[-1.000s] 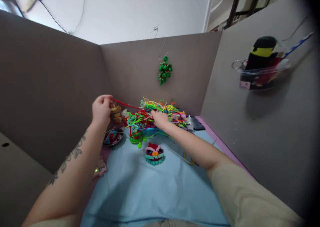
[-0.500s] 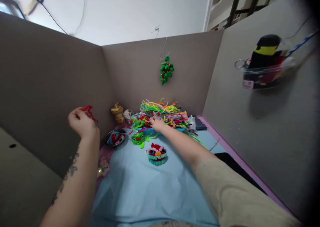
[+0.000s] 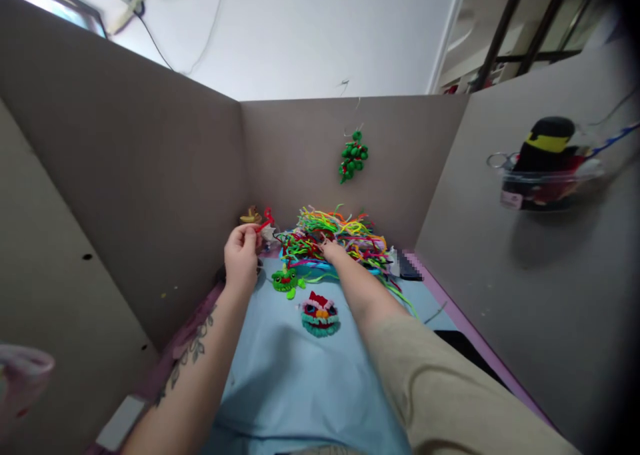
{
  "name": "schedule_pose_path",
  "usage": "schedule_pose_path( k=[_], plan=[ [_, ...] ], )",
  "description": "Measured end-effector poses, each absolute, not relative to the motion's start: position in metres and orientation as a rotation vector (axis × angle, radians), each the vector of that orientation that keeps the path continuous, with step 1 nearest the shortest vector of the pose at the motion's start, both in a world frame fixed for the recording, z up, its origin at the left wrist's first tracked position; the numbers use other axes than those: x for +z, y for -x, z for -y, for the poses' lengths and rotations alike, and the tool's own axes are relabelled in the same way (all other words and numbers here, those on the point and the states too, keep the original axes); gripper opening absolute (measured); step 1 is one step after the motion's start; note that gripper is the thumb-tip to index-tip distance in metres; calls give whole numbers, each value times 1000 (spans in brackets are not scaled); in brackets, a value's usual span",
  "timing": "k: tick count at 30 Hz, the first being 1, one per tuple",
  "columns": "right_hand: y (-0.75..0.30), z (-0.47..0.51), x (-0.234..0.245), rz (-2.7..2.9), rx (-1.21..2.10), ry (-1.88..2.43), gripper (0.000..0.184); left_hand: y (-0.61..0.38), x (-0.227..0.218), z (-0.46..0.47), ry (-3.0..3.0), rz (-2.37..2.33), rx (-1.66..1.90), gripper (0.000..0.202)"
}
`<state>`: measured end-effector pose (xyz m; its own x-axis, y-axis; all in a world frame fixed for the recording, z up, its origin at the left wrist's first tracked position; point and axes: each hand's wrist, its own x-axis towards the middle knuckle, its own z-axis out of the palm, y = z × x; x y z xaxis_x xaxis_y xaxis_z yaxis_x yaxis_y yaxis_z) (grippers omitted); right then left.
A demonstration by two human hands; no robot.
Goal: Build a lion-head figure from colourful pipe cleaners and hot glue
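My left hand (image 3: 241, 258) is closed, pinching a red pipe cleaner (image 3: 265, 219) that sticks up above its fingertips, just left of the heap. My right hand (image 3: 332, 250) reaches into a tangled heap of coloured pipe cleaners (image 3: 345, 237) at the back of the blue mat (image 3: 280, 375); its fingers are buried among the strands. A green pipe-cleaner figure (image 3: 285, 281) lies between my two hands. A red and teal pipe-cleaner figure (image 3: 320, 313) sits nearer to me, beside my right forearm.
Grey partition walls (image 3: 150, 175) close in the left, back and right. A green beaded ornament (image 3: 353, 156) hangs on the back wall. A clear basket (image 3: 545, 175) with scissors and a black-and-yellow item hangs on the right wall. A small wooden figure (image 3: 250, 216) stands behind my left hand.
My left hand pulled the red pipe cleaner out of the heap to the left, then came back in beside the heap. The right hand stayed in the heap. The view tilted.
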<state>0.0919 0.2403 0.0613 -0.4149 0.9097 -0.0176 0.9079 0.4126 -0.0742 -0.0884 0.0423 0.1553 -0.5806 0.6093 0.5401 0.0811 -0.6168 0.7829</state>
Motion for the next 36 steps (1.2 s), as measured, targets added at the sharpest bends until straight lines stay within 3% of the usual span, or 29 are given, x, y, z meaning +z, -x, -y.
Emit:
schedule_pose_path(
  k=[11,21,25,28,32,36],
  plan=[
    [-74,-235,68,2532,-27,1751,32,95,135,-27,-1286,-1197,2157,21],
    [-113,-211,83,2671,115,1428,63,90,115,-38,-1241,-1145,2091,20],
    [-121,-189,93,2649,173,1179,48,88,109,-34,-1274,-1148,2027,20],
    [-127,-146,96,2431,462,1112,31,80,103,-22,-1318,-1065,1974,17],
    [-140,-79,99,2100,1236,879,55,51,89,-5,-1575,-944,1562,13],
    [-158,-51,95,1621,1280,886,47,16,66,-2,-1923,-815,982,12]
  ],
)
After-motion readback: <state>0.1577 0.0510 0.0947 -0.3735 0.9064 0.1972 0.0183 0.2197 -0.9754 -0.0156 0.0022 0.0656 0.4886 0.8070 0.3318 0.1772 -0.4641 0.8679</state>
